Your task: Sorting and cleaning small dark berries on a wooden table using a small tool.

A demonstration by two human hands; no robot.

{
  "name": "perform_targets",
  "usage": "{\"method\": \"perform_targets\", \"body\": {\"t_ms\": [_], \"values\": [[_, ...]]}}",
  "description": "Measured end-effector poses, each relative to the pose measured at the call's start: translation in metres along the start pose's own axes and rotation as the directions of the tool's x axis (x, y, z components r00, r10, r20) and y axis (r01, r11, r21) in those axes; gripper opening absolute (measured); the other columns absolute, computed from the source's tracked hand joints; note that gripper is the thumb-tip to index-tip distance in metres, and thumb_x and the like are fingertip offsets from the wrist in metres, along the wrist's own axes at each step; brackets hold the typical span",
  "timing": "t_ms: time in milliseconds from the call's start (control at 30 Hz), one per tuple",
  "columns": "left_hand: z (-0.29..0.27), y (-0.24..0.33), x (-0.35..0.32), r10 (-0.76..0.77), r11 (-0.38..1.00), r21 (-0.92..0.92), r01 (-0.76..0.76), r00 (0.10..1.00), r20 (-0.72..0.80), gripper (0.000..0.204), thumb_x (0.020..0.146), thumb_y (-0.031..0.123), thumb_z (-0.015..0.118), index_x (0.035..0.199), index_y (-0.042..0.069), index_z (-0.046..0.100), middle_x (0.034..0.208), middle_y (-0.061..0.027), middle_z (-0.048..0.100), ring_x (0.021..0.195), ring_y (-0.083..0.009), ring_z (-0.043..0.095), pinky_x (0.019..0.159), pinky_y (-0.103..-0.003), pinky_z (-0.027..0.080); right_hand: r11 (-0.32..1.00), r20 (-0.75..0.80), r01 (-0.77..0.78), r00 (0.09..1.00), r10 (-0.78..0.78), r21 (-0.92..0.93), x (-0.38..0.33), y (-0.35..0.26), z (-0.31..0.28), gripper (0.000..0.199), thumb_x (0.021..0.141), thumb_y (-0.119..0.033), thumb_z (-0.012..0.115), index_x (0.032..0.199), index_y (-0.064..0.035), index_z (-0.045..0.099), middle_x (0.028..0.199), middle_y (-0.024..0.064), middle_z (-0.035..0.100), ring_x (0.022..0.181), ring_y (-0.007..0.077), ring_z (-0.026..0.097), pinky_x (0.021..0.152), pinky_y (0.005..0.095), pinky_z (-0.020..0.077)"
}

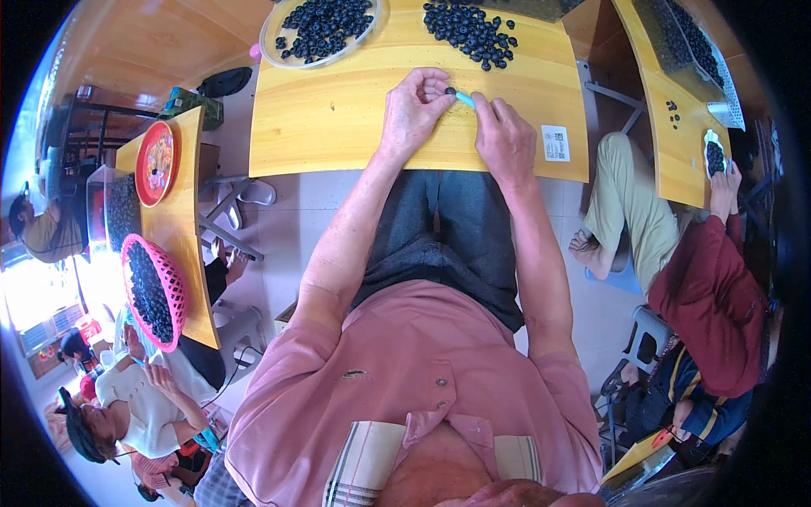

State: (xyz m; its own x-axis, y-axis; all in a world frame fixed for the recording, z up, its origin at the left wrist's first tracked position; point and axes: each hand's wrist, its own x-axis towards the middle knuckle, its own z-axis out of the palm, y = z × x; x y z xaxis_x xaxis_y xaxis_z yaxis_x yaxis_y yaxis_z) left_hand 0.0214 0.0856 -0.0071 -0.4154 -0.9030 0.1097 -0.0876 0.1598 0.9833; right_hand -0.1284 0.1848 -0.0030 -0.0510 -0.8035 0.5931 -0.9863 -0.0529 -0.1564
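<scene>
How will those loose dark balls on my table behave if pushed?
The loose dark balls would probably roll apart, being round with no rim in front. Each is likely light: the left hand pinches a similar ball between fingertips.

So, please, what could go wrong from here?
The blue tool in the right hand could slip into the left hand, which is very near its tip. The dark ball held there may pop loose. The loose pile, lying bare on the table, might scatter if bumped.

Wore a dusty-pink short-sleeved fabric shirt (393, 338) with small round buttons (441, 383), cream plaid cloth panels (365, 460), and charcoal fabric trousers (448, 220).
</scene>
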Motion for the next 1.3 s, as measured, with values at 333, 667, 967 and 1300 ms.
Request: {"method": "perform_targets", "body": {"t_ms": [333,667,967,1300], "values": [[-0.001,0.0,0.001,-0.002,0.994,-0.105,0.004,1.0,0.017,0.034,0.087,-0.005,0.077,0.117,-0.002,0.062,0.097,-0.0041,0.068,0.088,-0.009,0.066,0.083,-0.023,0.057,0.995,0.069,-0.094,0.993,0.096,-0.027,0.002,0.004,0.004,0.031,0.084,-0.006,0.066,0.114,-0.009,0.067,0.082,0.0068,0.06,0.075,0.0239,0.069,0.061,0.0383,0.0579],[-0.004,-0.001,-0.002,0.099,0.995,-0.001,-0.1,0.99,-0.101,0.017,0.087,0.002,0.077,0.104,0.003,0.077,0.095,-0.003,0.067,0.085,-0.0088,0.064,0.078,-0.024,0.053,0.994,0.057,-0.095,0.994,0.098,-0.048,0.002,0.002,0.005,0.027,0.084,-0.005,0.065,0.111,-0.0077,0.068,0.083,0.0082,0.063,0.077,0.0267,0.07,0.062,0.0394,0.0582],[-0.109,0.049,0.06,0.426,0.838,0.485,-0.25,0.856,-0.294,0.02,0.082,0.001,0.076,0.102,0.006,0.075,0.1,-0.0112,0.07,0.091,-0.023,0.07,0.081,-0.034,0.057,0.994,0.063,-0.094,0.993,0.098,-0.06,0.0,0.003,0.005,0.028,0.084,-0.006,0.067,0.112,-0.0093,0.067,0.085,0.0074,0.061,0.078,0.0251,0.07,0.063,0.0398,0.0579],[-0.053,0.014,0.097,0.364,0.723,0.594,-0.353,0.925,0.107,0.021,0.086,0.01,0.073,0.106,0.004,0.075,0.099,-0.0183,0.069,0.093,-0.0354,0.07,0.087,-0.043,0.057,0.989,0.041,-0.131,0.99,0.134,-0.065,0.003,0.002,0.006,0.025,0.085,-0.007,0.066,0.11,-0.0093,0.067,0.084,0.0075,0.061,0.077,0.0249,0.07,0.063,0.0394,0.0582]]}}
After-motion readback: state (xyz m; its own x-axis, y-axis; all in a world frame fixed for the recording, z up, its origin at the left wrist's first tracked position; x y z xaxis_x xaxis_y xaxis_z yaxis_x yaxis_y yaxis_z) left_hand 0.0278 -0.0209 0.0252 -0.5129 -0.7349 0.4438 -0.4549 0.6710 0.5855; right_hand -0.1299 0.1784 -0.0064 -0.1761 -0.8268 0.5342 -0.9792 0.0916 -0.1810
